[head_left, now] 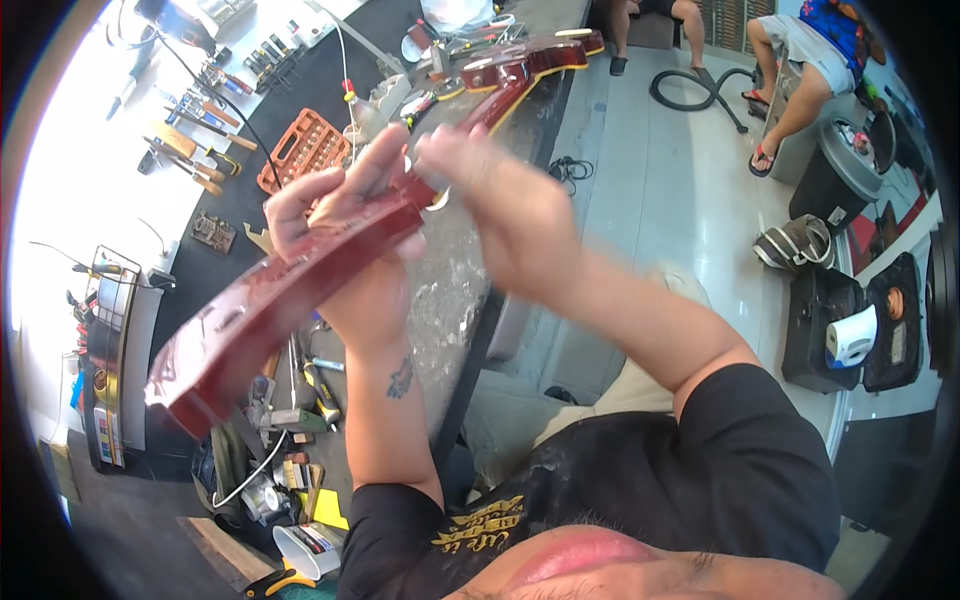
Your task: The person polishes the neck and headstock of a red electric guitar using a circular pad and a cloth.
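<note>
A glossy dark red guitar headstock (300,280) slants across the foreground, its broad end at the lower left. My left hand (372,300) wraps it from below, with fingers showing past its far edge. Just right of its narrow end hovers my right hand (525,215), bent at the wrist; motion blurs its fingers, and anything in them cannot be made out. Beyond the hands, a red guitar body (500,72) with cream edging lies along the bench. It looks to be the same guitar, but my right hand hides the stretch between.
The dark workbench (440,330) carries an orange socket tray (308,148), a squeeze bottle (368,115) and several hand tools. A white tub (308,550) stands near me. Rightward are a black hose (690,100), a bin (835,180), an open case (815,325) and two seated people.
</note>
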The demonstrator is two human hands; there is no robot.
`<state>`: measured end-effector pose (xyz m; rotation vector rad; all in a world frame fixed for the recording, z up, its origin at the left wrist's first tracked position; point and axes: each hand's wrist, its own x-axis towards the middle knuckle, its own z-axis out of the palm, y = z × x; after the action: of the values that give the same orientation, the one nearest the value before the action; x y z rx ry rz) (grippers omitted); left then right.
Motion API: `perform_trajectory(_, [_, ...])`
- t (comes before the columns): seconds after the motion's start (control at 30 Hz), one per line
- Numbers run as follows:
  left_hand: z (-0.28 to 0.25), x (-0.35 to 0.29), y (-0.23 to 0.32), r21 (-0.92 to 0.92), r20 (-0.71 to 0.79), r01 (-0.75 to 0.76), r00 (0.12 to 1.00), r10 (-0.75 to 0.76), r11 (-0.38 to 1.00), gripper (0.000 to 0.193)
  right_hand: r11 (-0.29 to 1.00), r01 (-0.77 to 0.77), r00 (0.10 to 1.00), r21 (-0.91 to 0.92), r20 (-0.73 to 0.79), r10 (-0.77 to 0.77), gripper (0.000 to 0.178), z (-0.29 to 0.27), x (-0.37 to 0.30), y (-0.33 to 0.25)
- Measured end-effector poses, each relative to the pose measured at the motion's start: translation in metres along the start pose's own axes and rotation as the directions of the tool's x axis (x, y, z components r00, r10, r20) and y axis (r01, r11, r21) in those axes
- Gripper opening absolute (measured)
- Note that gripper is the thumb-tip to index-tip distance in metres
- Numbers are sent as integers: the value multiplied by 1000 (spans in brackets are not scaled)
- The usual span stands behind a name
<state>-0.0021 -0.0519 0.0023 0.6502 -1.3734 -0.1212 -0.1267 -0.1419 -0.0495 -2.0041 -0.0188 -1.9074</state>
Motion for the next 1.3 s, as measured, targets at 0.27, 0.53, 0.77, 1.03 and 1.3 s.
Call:
perform_trajectory(0.27, [-1, 2, 3, 99, 5, 9, 1000, -10, 995, 86, 999, 24, 1000, 46, 10, -24, 54, -7, 0, -5])
perform_trajectory(0.53, [4, 6, 2, 13, -40, 14, 999, -13, 1000, 88, 997, 37, 999, -61, -30, -39, 55, 9, -9, 21])
perform_trajectory(0.77, [4, -4, -1, -32, -2, 20, 1000, -20, 999, 77, 1000, 19, 999, -6, -40, -19, 56, 14, -21, 7])
perform_trajectory(1.03, [6, 5, -1, -21, -30, 4, 1000, -5, 1000, 77, 982, 76, 997, -174, 8, -76, 60, 20, -25, 15])
perform_trajectory(1.3, [-1, 2, 0, 72, 4, -7, 1000, 6, 997, 82, 996, 7, 1000, -90, -2, -8, 62, 12, -15, 2])
